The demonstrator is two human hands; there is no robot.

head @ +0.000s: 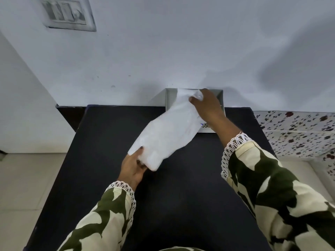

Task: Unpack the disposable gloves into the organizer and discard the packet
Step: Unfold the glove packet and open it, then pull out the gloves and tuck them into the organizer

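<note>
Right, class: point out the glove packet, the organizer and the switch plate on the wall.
glove packet (168,134): head view, middle of the white plastic.
organizer (169,97): head view, inner left wall of the grey box.
switch plate (68,13): head view, its centre.

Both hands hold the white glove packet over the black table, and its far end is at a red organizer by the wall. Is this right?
Not quite: the head view shows the organizer is grey, not red. Otherwise correct: left hand and right hand hold the white glove packet over the black table.

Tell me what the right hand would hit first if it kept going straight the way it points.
Probably the back wall of the grey organizer: the right hand points into it, pinching the white packet. Depth is unclear.
</note>
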